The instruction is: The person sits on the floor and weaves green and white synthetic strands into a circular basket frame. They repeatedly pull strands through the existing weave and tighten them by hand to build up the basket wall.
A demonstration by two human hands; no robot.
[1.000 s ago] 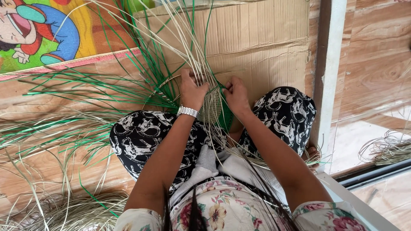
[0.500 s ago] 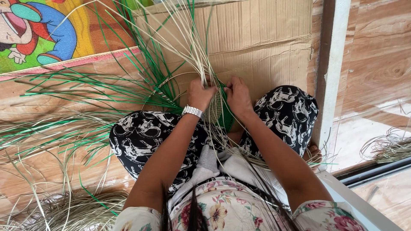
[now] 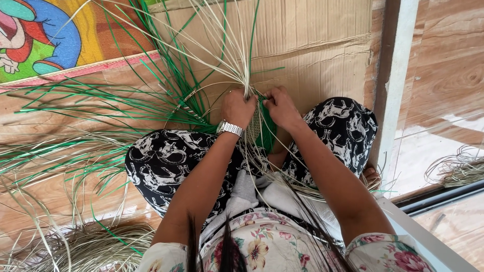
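Observation:
I sit cross-legged on the floor in black-and-white patterned trousers. Between my knees stands a partly woven piece (image 3: 259,128) of pale and green straw strands. My left hand (image 3: 238,108), with a silver watch on its wrist, is closed around a bunch of pale strands (image 3: 237,60) that fan upward. Right beside it, my right hand (image 3: 282,108) pinches strands at the top of the woven part. Long green strands (image 3: 126,103) spread out to the left.
A flattened cardboard sheet (image 3: 312,45) lies ahead of my knees. A colourful cartoon mat (image 3: 45,40) is at the upper left. Loose straw piles lie at the lower left (image 3: 85,247) and far right (image 3: 456,168). A white door frame (image 3: 398,85) runs along the right.
Both hands have stayed on the weave, shifting slightly as they work the strands. The view has tilted down a little.

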